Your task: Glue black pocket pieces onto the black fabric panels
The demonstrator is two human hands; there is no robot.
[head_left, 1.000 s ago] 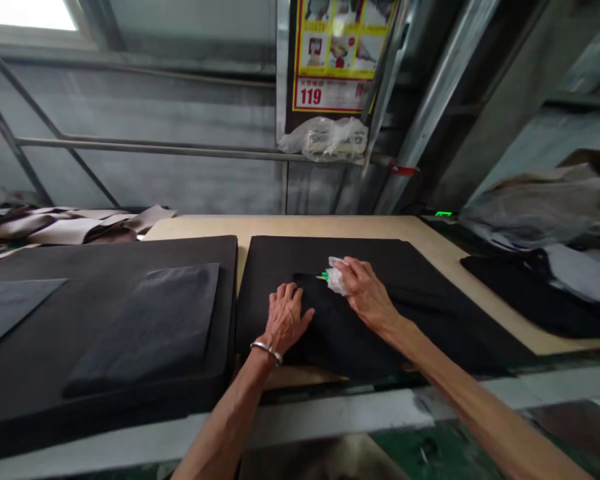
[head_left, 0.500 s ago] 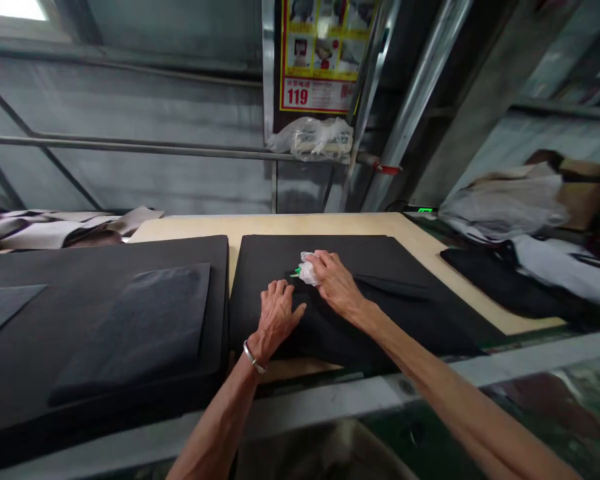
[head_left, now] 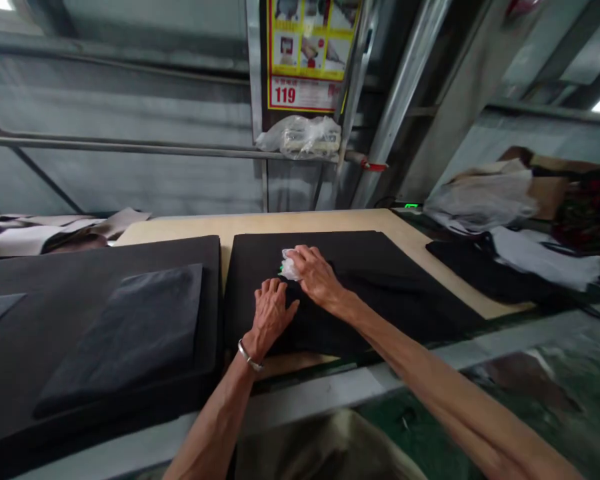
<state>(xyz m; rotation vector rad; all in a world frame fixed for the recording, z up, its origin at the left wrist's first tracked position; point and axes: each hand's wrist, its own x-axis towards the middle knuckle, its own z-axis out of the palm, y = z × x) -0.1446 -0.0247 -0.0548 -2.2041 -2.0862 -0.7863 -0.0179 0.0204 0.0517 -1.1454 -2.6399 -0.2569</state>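
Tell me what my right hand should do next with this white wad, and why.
Probably lift the white wad slightly in your right hand to see the small green piece at its edge; your left hand lies flat on the black fabric, so the fabric should not slide.

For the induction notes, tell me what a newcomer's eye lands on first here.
The yellow-and-red poster marked 119 stands out high on the post ahead. Below it, on black fabric over a pale wooden table, the right hand grips a crumpled white wad showing a green tip, beside the left hand with its silver bangle.
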